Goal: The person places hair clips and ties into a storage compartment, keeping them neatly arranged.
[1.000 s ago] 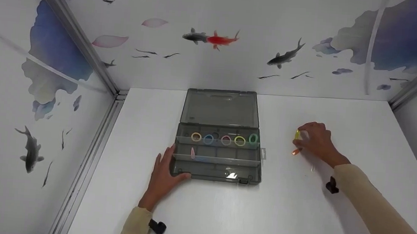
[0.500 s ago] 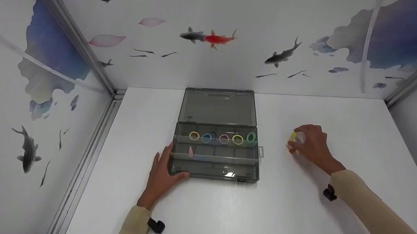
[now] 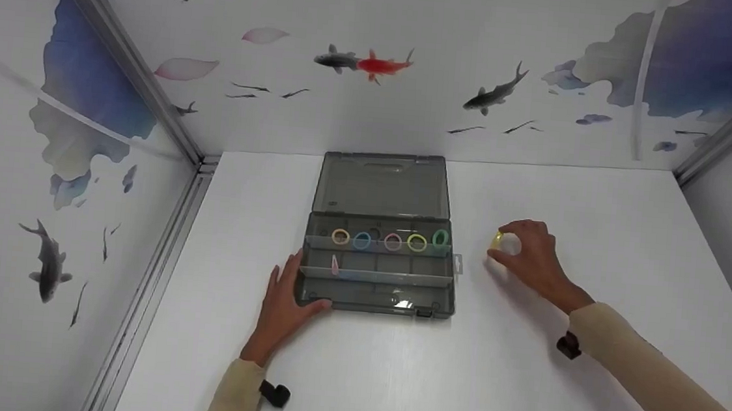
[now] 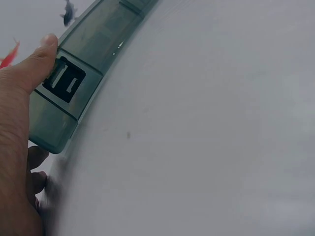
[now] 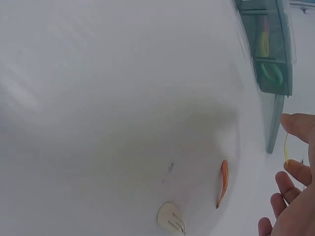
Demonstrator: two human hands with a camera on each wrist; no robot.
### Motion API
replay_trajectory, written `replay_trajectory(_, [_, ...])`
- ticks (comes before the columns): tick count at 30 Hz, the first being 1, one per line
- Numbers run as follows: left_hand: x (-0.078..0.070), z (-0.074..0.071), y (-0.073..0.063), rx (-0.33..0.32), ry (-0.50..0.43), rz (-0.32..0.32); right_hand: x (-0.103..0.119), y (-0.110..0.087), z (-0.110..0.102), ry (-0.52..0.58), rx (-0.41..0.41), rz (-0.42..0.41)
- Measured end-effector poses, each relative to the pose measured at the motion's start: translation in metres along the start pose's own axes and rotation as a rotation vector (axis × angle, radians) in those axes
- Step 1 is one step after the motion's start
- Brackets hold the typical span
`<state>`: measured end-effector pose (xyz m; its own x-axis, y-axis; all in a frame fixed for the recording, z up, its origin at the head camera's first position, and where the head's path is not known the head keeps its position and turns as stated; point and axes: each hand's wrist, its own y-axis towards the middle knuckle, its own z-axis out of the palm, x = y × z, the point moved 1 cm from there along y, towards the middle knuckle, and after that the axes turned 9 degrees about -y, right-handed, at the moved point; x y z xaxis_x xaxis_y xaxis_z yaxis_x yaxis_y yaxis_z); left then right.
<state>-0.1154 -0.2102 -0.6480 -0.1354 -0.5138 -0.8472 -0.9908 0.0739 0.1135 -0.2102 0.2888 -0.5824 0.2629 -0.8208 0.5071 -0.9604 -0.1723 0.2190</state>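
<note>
My right hand pinches a yellow hair clip between thumb and index finger, above the table right of the box. In the right wrist view the yellow clip shows edge-on as a thin strip, the other fingers loosely bent. An orange hair clip and a cream hair clip lie on the table below; in the head view the hand hides them. My left hand rests spread at the near left corner of the grey translucent compartment box, fingers along its side, thumb along its front by a black latch.
Several coloured ring hair ties stand along the box's back row. A pink hair clip is in the middle row's left compartment, beside something pale blue. The lid lies open towards the patterned back wall. A side clasp sticks out to the right.
My right hand has lifted the yellow clip from near the orange one and moved left with it towards the box. My left hand has kept its place at the box corner.
</note>
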Motion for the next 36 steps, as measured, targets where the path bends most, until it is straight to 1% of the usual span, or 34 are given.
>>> replay_trajectory(4, [0.0,0.0,0.001,-0.008,0.006,0.016,0.009,-0.001,0.002,0.012,-0.014,-0.035])
replay_trajectory(7, [0.0,0.001,0.0,-0.007,-0.004,-0.011,0.017,-0.002,0.003,0.024,-0.01,-0.051])
replay_trajectory(10, [0.001,0.002,0.0,-0.003,-0.011,-0.033,0.026,-0.003,0.004,0.032,0.012,-0.053])
replay_trajectory(13, [0.002,0.002,-0.001,-0.003,-0.009,-0.035,0.035,-0.002,0.006,0.036,0.041,-0.051])
replay_trajectory(16, [0.001,0.001,-0.001,-0.003,-0.006,-0.039,0.043,0.0,0.009,0.032,0.053,-0.065])
replay_trajectory(23, [-0.003,0.0,-0.001,-0.003,-0.008,-0.059,0.059,0.007,0.016,0.011,0.043,-0.132])
replay_trajectory(28, [-0.002,0.001,0.0,-0.003,-0.007,-0.06,0.071,0.011,0.02,0.042,0.067,-0.151])
replay_trajectory(32, [-0.002,0.001,-0.001,-0.005,-0.016,-0.047,0.081,0.013,0.026,0.051,0.084,-0.193])
replay_trajectory(36, [-0.001,0.001,-0.001,-0.008,-0.018,-0.028,0.091,0.014,0.033,0.038,0.1,-0.237])
